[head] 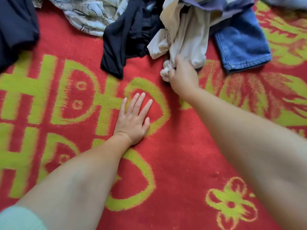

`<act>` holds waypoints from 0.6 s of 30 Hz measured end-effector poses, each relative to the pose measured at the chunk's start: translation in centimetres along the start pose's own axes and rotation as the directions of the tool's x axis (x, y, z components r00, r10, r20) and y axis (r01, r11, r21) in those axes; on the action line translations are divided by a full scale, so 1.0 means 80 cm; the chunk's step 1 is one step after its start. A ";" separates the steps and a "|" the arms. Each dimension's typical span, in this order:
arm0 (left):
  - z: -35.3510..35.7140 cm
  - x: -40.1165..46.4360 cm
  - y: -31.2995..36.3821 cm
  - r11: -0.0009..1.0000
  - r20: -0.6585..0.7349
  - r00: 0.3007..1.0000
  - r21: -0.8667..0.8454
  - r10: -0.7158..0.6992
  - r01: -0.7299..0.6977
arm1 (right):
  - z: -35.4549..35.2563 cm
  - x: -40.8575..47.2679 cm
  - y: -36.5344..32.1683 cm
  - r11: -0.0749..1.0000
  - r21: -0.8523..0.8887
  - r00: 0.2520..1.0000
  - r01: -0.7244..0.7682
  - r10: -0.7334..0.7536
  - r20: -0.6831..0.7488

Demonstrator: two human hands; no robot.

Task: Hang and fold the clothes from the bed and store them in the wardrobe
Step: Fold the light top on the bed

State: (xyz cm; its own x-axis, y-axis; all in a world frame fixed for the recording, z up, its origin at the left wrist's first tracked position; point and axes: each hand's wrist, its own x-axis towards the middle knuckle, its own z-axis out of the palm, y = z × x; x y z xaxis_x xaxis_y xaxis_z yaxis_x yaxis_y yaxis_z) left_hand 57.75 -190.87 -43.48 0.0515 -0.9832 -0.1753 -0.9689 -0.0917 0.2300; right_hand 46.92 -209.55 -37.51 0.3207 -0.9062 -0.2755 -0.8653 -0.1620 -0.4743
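A pile of clothes lies across the far side of the bed. My right hand [183, 75] grips a bunched end of a cream-white garment [186, 35] that trails up into the pile. My left hand [133, 119] rests flat, fingers straight, on the red and yellow-green blanket [174, 163] and holds nothing. A black garment [127, 37] lies just left of the cream one. Blue jeans [240, 45] lie to its right.
A pale patterned cloth [89, 14] sits at the back centre-left, and a dark navy garment [15, 29] at the far left. Purple fabric [216, 4] tops the pile. The blanket's near half shows only its pattern.
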 end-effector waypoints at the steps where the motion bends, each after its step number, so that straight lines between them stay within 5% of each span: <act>1: 0.000 0.001 0.000 1.000 0.002 1.000 0.003 -0.004 0.004 | 0.006 -0.018 0.004 0.999 -0.007 0.999 0.031 -0.031 0.023; 6: -0.004 0.014 -0.006 0.998 0.057 0.998 -0.061 -0.029 0.032 | 0.026 -0.108 0.017 0.997 -0.065 0.992 0.050 -0.041 0.121; 10: -0.033 0.007 0.011 0.963 0.246 0.967 -0.235 -0.069 0.129 | 0.034 -0.212 0.018 0.998 -0.070 0.952 -0.009 0.030 0.304; 12: -0.064 -0.015 0.033 0.838 0.396 0.916 -0.478 -0.061 0.263 | 0.032 -0.254 0.004 0.999 -0.047 0.911 -0.022 0.040 0.410; 14: -0.097 -0.057 0.059 0.610 0.573 0.818 -0.636 -0.036 0.473 | 0.022 -0.287 -0.022 0.997 0.016 0.874 -0.071 0.054 0.483; 18: -0.159 -0.133 0.088 0.297 0.683 0.687 -0.622 -0.246 0.725 | -0.024 -0.339 -0.072 0.952 0.267 0.849 -0.152 -0.012 0.527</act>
State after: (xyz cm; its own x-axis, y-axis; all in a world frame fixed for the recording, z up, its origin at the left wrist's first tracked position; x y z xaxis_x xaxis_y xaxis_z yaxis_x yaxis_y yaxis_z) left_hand 53.45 -183.09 -27.80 0.1082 -0.5451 -0.8313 -0.1000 -0.8380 0.5365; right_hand 42.44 -184.80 -25.72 0.4860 -0.5620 -0.6694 -0.7696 0.0879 -0.6325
